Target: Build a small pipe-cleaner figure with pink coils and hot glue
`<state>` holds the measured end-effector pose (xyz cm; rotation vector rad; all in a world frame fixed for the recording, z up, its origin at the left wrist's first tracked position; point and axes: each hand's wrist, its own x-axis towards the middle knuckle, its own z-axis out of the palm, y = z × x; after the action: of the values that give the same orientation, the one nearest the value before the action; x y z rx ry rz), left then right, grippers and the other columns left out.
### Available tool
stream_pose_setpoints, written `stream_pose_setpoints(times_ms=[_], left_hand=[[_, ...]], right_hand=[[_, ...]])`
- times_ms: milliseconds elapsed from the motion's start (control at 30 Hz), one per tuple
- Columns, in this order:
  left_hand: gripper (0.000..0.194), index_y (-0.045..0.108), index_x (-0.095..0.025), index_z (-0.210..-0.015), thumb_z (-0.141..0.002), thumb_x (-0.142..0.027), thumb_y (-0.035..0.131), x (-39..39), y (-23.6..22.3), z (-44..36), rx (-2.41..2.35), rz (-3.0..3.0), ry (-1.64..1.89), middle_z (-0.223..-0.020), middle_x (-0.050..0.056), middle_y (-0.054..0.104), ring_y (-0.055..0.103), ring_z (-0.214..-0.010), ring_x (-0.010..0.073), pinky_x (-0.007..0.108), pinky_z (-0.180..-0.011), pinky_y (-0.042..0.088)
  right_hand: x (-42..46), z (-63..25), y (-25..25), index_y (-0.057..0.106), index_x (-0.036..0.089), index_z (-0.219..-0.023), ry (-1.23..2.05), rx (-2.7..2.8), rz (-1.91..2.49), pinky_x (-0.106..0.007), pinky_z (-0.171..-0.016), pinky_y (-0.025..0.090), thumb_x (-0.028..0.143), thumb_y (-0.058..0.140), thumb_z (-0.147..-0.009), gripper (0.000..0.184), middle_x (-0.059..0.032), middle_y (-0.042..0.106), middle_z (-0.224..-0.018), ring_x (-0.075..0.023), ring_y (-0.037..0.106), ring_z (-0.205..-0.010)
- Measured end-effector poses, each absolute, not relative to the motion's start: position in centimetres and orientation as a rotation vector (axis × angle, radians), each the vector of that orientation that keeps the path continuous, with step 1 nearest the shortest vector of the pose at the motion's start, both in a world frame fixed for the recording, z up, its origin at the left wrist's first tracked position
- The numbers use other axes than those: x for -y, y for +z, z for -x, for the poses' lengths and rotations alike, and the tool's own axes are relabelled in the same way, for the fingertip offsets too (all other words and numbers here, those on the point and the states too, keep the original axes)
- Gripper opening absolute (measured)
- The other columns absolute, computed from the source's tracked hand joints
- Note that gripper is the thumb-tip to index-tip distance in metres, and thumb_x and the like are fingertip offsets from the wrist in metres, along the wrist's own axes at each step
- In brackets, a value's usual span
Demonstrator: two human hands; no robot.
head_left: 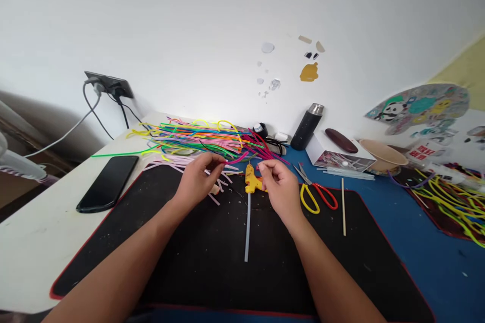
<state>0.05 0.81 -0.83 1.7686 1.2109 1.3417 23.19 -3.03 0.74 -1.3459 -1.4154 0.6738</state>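
Note:
My left hand point(197, 180) pinches a magenta pipe cleaner point(238, 159) between thumb and forefinger. Its free end points right and curves slightly upward. My right hand point(279, 186) is closed, with thumb and fingertips together; what they hold, if anything, is too small to make out. Between my hands a yellow glue gun point(250, 180) lies on the black mat point(227, 282), nozzle away from me. A long translucent glue stick point(247, 232) sticks out of its back end. The gun's handle reaches toward my right hand, which partly hides it. Pale lilac pipe cleaner pieces point(166, 163) lie behind my left hand.
A heap of coloured pipe cleaners point(197, 139) lies by the wall. Scissors point(312, 186) and a wooden stick point(343, 207) are to the right, with a black flask point(307, 127), white box point(337, 150) and bowl point(382, 154) behind. A phone point(108, 184) lies left.

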Motion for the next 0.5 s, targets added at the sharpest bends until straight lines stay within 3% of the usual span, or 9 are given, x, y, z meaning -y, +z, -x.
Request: stream_pose_setpoints(times_ms=[100,267,367,500], left_hand=[[0.004,0.076,-0.025,-0.093,-0.093,-0.028,0.073,-0.5,-0.6,-0.1,-1.217,-1.837,1.346,-0.089,0.004,0.073,0.063,-0.081,0.0209,0.030,-0.079,0.049],[0.002,0.076,-0.025,-0.093,-0.093,-0.025,0.074,-0.2,-0.3,-0.3,-1.147,-1.835,1.392,-0.090,0.004,0.074,0.065,-0.083,0.0214,0.030,-0.082,0.049],[0.001,0.077,-0.025,-0.091,-0.090,-0.024,0.077,-0.3,-0.4,-0.3,-1.125,-1.767,1.426,-0.087,0.004,0.074,0.063,-0.078,0.0205,0.030,-0.078,0.049],[0.006,0.075,-0.024,-0.093,-0.093,-0.026,0.070,-0.7,-1.3,-0.2,-1.152,-1.852,1.456,-0.086,0.002,0.075,0.063,-0.074,0.0190,0.031,-0.075,0.051]], right_hand=[[3.9,-24.7,0.7,0.076,0.022,-0.110,0.541,1.686,1.469,-0.032,-0.066,0.049,0.044,0.065,-0.101,0.026,0.0007,0.067,-0.074,-0.0191,0.064,-0.066],[4.9,-26.9,1.2,0.073,0.023,-0.128,0.363,2.068,1.681,-0.040,-0.086,0.054,0.034,0.069,-0.100,0.030,-0.0081,0.075,-0.108,-0.0275,0.073,-0.098],[5.0,-26.9,1.4,0.071,0.023,-0.135,0.251,2.251,1.815,-0.042,-0.096,0.053,0.026,0.068,-0.101,0.034,-0.0122,0.072,-0.128,-0.0322,0.070,-0.118],[4.7,-26.1,1.2,0.070,0.020,-0.138,0.118,2.378,1.928,-0.042,-0.102,0.051,0.023,0.067,-0.102,0.036,-0.0149,0.071,-0.132,-0.0347,0.066,-0.127]])
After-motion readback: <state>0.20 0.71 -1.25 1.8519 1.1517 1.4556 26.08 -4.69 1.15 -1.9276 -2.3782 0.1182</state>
